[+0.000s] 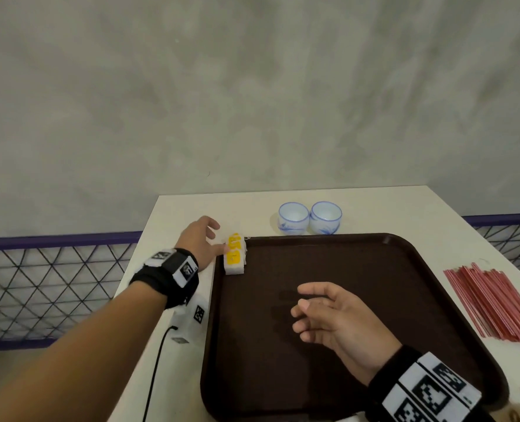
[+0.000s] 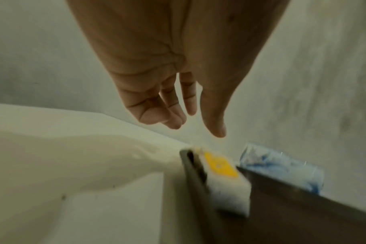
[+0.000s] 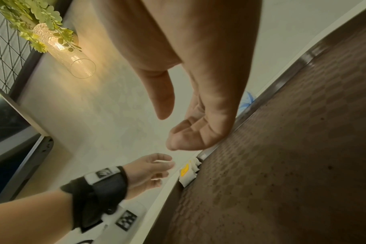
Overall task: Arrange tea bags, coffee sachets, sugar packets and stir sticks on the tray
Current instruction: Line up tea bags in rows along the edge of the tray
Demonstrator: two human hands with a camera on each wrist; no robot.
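The tea bags (image 1: 235, 254) sit stacked in the tray's (image 1: 359, 376) far-left corner, tight against its raised rim, likely so the rest of the brown floor stays free for the other items. The left hand (image 1: 198, 242) is over the tabletop (image 1: 185, 208) just outside that rim, fingers (image 2: 171, 113) loosely spread and holding nothing; the thumb looks very near the stack, though contact cannot be judged. The right hand (image 1: 338, 319) hovers above the tray's middle, fingers relaxed and half-curled, empty. The stir sticks (image 1: 496, 303) lie heaped on the tabletop right of the tray, near the tabletop's right edge. Two cups (image 1: 309, 217) stand just behind the far rim, crowding any reach there.
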